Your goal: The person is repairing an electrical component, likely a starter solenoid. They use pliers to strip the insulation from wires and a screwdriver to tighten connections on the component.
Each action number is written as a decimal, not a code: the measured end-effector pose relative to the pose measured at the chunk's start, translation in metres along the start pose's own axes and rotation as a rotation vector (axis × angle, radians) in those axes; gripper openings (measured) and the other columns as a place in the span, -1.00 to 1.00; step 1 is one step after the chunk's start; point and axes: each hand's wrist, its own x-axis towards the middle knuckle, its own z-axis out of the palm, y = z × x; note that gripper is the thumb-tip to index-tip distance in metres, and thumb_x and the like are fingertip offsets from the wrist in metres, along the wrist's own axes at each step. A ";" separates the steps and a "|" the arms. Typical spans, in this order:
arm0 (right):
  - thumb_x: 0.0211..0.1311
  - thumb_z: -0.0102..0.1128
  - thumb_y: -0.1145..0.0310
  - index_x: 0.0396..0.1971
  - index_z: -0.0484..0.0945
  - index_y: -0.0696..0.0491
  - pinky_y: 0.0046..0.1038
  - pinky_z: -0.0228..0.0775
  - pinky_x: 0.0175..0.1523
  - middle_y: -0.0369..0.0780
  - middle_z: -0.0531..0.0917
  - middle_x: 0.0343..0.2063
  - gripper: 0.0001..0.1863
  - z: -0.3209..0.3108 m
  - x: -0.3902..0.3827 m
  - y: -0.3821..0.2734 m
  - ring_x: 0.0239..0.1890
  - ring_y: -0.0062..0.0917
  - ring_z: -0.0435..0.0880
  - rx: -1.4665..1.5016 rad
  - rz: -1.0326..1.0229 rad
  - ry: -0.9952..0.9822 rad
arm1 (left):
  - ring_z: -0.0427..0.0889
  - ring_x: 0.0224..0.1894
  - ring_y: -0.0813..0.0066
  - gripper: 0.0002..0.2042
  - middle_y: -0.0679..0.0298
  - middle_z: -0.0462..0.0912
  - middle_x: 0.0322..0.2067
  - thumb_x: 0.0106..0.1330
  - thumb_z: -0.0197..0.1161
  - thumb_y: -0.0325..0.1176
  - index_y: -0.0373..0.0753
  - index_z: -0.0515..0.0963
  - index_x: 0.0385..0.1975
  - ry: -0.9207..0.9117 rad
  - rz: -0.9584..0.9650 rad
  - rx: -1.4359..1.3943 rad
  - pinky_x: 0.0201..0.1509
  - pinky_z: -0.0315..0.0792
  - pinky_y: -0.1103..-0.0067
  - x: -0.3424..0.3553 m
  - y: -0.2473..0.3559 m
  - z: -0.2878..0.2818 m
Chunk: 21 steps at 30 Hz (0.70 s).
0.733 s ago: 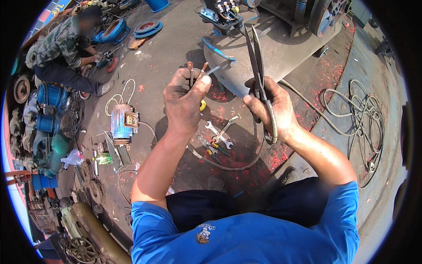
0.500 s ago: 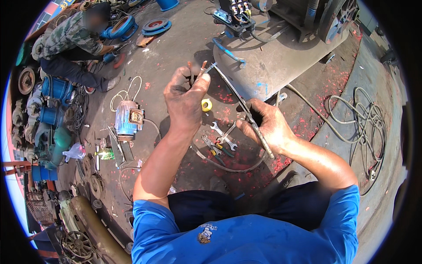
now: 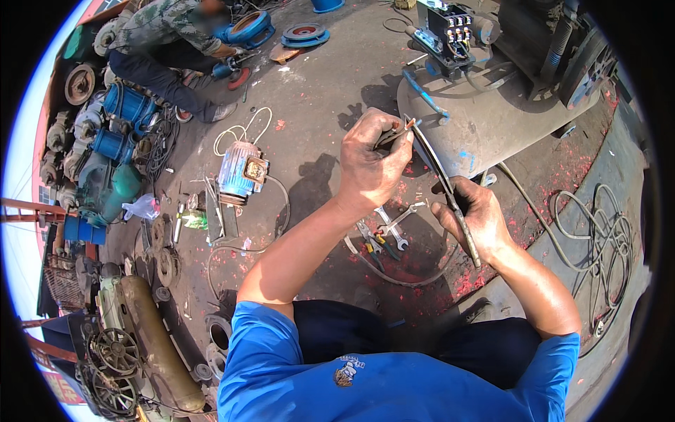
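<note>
My left hand (image 3: 376,160) is closed, pinching cable wires (image 3: 409,124) whose bare copper ends show above the thumb and forefinger. My right hand (image 3: 476,216) grips a long, narrow, worn metal tool (image 3: 436,156), seen edge-on, so its exact kind is unclear. The tool slants up and left, its far tip close beside the copper ends; whether they touch cannot be made out. Below my hands, pliers with yellow-and-green grips (image 3: 376,244) lie on the ground beside crossed open-end wrenches (image 3: 394,229). A grey cable (image 3: 422,283) loops around them.
To the left sits a blue electric motor (image 3: 242,172) with an open terminal box. A large tank (image 3: 450,144) carrying machinery stands ahead. Coiled cable (image 3: 594,243) lies at right. A co-worker (image 3: 165,42) crouches far left near stacked motors and a powered tool.
My head view has shifted, so the surroundings sit farther right in the picture. The copper ends and the tool's tip are closer together. The yellow tape roll is no longer visible.
</note>
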 end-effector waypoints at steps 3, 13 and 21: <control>0.20 0.28 0.39 -0.21 0.60 0.17 -0.57 0.38 -0.35 -0.29 0.62 -0.53 -0.78 0.001 0.001 0.001 -0.49 -0.74 0.49 -0.069 0.009 0.013 | 0.60 -0.40 0.46 -0.83 0.23 0.61 -0.42 0.10 0.37 -0.62 -0.27 0.55 -0.36 -0.022 0.305 0.169 -0.33 0.48 0.57 0.003 -0.016 0.001; 0.15 0.32 0.38 -0.18 0.60 0.19 -0.51 0.35 -0.40 -0.27 0.56 -0.63 -0.73 0.004 0.007 0.013 -0.54 -0.69 0.47 -0.133 -0.024 0.151 | 0.47 -0.51 0.66 -0.80 0.36 0.53 -0.53 0.34 0.27 -0.31 -0.35 0.53 -0.38 -0.100 -0.375 -0.312 -0.41 0.39 0.61 0.000 -0.010 0.007; 0.13 0.32 0.39 -0.20 0.62 0.20 -0.48 0.32 -0.40 -0.28 0.54 -0.65 -0.74 0.003 0.013 0.021 -0.57 -0.66 0.41 -0.166 0.063 0.152 | 0.52 -0.43 0.65 -0.75 0.32 0.57 -0.44 0.33 0.35 -0.28 -0.35 0.51 -0.29 -0.368 -0.343 -0.080 -0.37 0.46 0.61 0.002 -0.018 0.001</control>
